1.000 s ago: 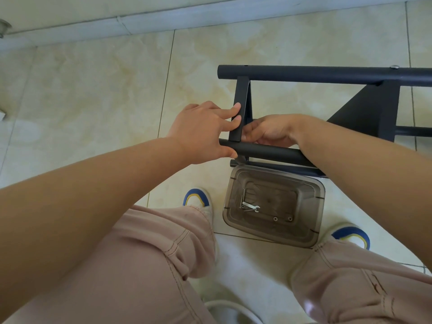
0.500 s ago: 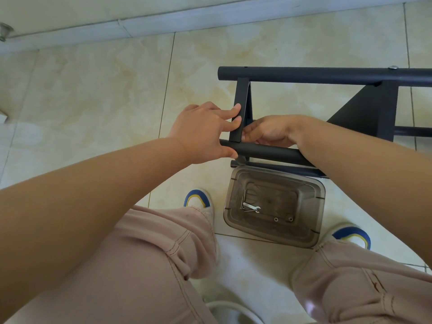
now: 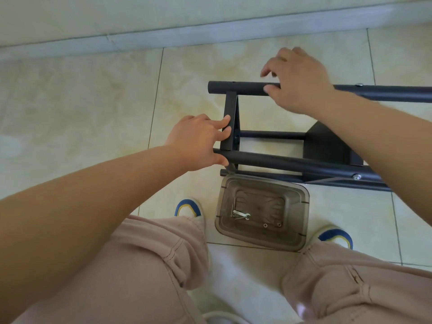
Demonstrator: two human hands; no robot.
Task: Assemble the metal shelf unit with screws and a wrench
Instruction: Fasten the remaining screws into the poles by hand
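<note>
Your left hand (image 3: 198,141) at the shelf frame (image 3: 292,160) end, fingers straight on the crossbar, thumb on the near tube, your right hand (image 3: 297,83) over the far tube, fingers loosely curled, holding nothing

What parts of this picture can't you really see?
All in the head view:
- Shelf frame: its right end is cut off by the picture edge and hidden under the right arm.
- Right hand: fingertips blurred, so its grip on the top tube is unclear.
- Small parts in the plastic tub beside the wrench: too small to identify.
</note>
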